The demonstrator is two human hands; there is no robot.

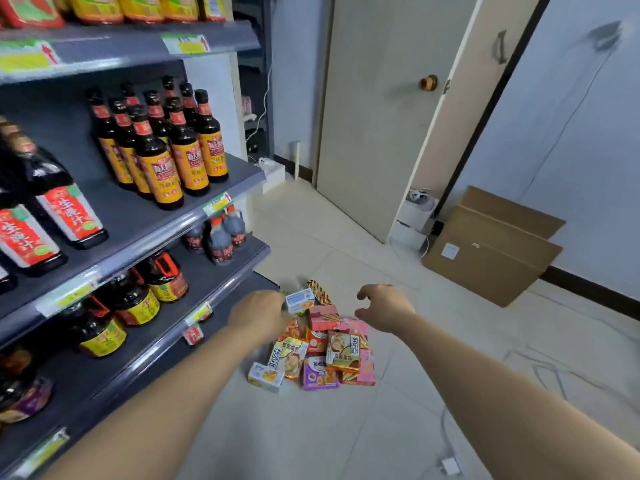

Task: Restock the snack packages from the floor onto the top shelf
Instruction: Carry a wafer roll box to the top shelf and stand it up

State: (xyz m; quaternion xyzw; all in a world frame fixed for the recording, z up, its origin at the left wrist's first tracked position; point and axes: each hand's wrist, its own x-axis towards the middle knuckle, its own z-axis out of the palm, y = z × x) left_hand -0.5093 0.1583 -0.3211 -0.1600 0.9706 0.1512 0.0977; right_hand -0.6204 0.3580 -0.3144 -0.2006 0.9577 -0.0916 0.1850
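Note:
A pile of snack packages lies on the tiled floor beside the shelf unit's foot: pink, orange, purple and yellow boxes, plus a pale blue box at the front left. My left hand reaches down over the pile's left side and its fingers grip a small light blue box. My right hand hovers above the pile's right side with curled, spread fingers and holds nothing. The top shelf is out of view.
The grey shelf unit on the left carries dark sauce bottles and jars on several levels. A beige door stands ahead. Flattened cardboard leans on the right wall. Cables and a white plug lie on the floor at the right.

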